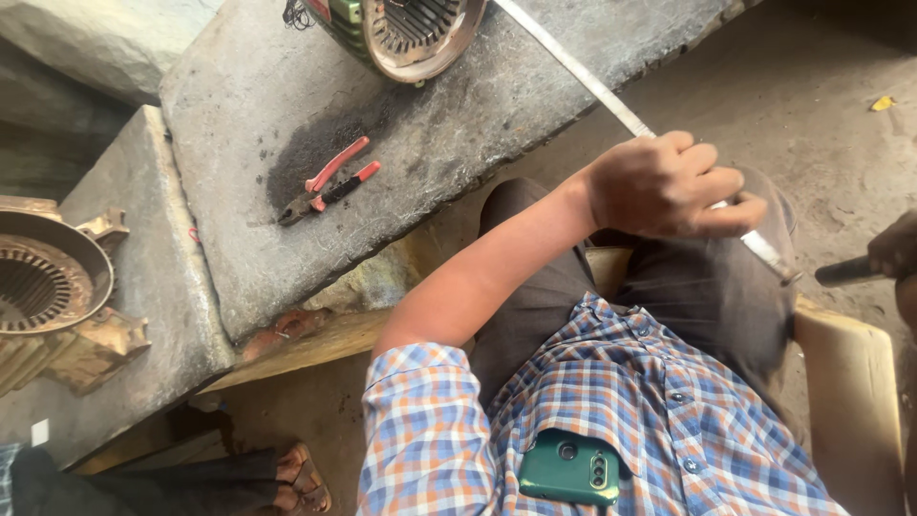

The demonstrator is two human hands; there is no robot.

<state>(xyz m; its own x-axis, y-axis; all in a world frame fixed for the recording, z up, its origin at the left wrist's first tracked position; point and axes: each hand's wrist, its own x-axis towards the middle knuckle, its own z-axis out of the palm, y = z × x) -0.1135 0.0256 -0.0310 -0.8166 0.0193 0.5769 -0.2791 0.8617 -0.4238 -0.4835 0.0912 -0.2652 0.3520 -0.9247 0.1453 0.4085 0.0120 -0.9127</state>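
Left hand (669,186) outstretched over the knee, grip closed round a long pale flat strip (583,75); red-handled pliers (328,182) on grey stone slab (239,105).

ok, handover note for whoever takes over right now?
Left hand: grip shut on a long pale flat strip that runs from over the stone slab down past the knee.
Right hand: mostly out of frame, at a dark handle; grip unclear.
Red-handled pliers lie untouched on the slab, below a motor stator; second stator at left.
Done: strip in hand. What is left does not show.
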